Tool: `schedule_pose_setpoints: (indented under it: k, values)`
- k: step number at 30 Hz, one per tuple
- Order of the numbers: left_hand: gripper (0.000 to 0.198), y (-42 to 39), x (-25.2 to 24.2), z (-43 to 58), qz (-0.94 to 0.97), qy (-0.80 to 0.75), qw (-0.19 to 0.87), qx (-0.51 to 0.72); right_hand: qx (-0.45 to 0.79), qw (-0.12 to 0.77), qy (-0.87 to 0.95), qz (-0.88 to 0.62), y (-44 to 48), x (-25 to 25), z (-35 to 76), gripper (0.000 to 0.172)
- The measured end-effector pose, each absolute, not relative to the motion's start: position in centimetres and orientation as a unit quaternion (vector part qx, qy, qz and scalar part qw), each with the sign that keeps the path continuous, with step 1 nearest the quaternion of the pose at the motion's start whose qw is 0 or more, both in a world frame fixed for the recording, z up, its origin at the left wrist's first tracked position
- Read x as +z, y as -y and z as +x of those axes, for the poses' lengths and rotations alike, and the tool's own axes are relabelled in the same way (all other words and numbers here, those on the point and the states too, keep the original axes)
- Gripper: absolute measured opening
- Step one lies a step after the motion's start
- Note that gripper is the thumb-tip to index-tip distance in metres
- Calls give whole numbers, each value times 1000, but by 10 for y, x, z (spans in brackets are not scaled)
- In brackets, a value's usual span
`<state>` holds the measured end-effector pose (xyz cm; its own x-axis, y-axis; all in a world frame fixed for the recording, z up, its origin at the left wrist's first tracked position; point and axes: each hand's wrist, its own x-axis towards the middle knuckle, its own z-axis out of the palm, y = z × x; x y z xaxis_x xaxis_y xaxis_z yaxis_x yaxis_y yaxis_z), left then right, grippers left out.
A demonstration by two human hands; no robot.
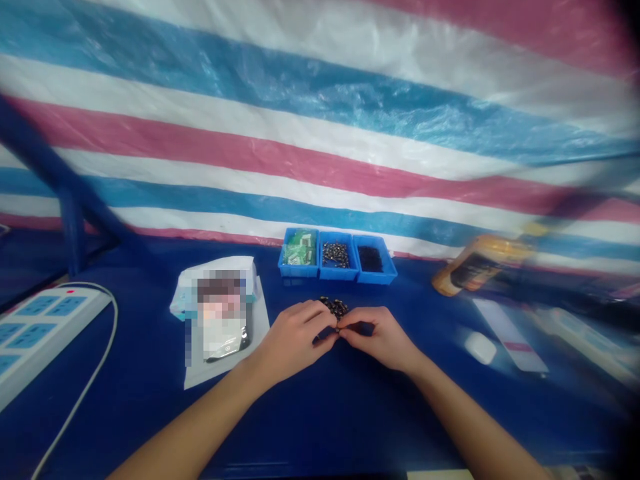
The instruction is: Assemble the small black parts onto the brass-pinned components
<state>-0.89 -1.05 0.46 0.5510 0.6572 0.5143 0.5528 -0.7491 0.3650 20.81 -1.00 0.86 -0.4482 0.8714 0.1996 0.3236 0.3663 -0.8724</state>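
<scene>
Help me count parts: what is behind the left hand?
Past the left hand lies a pile of dark, shiny pieces; farther back stand three blue bins. The fingers hide the pile's near edge, so its extent is unclear.

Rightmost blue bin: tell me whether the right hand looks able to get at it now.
Probably yes: the bin is open-topped and nothing visible stands between it and the right hand. It pinches a tiny part with the left hand, though, so would likely have to let go first.
</scene>
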Motion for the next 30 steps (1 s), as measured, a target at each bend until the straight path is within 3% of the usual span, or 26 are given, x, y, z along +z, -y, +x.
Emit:
schedule_pose_setpoints:
  k: [12,30]
  values:
    - [6,11,-1,-10,892,-319,57,315,459,349,716,-393,9,6,206,10]
    - [6,12,1,-7,873,-338,70,344,454,363,717,-384,10,6,204,12]
